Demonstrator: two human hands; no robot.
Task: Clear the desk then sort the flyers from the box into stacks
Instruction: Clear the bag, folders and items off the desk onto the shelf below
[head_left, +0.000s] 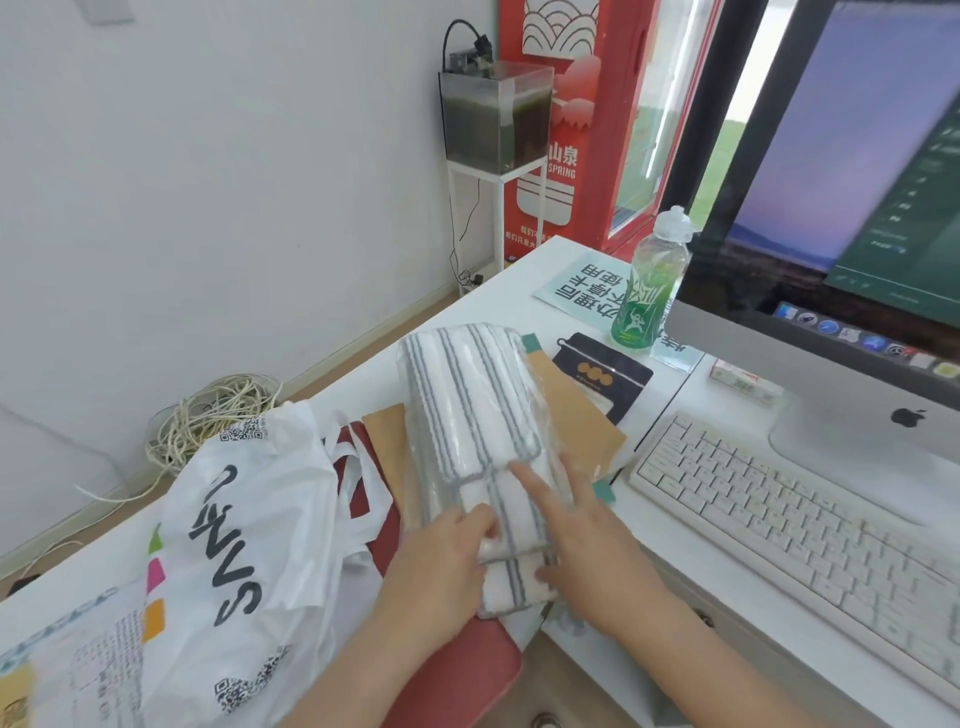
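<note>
Clearing the desk (522, 273) seems the step in hand: the left hand (441, 561) grips the wrapped striped cloth pack (467, 405) at the desk's near edge, the right hand (592, 551) lies straight-fingered on it, and next it needs carrying off.

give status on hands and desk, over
Left hand grips near end of white grey-striped cloth in clear plastic wrap, right hand flat on top. White desk uncleared: white plastic shopping bag, green drink bottle.

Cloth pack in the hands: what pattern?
The cloth is white with grey stripes; head view.
</note>
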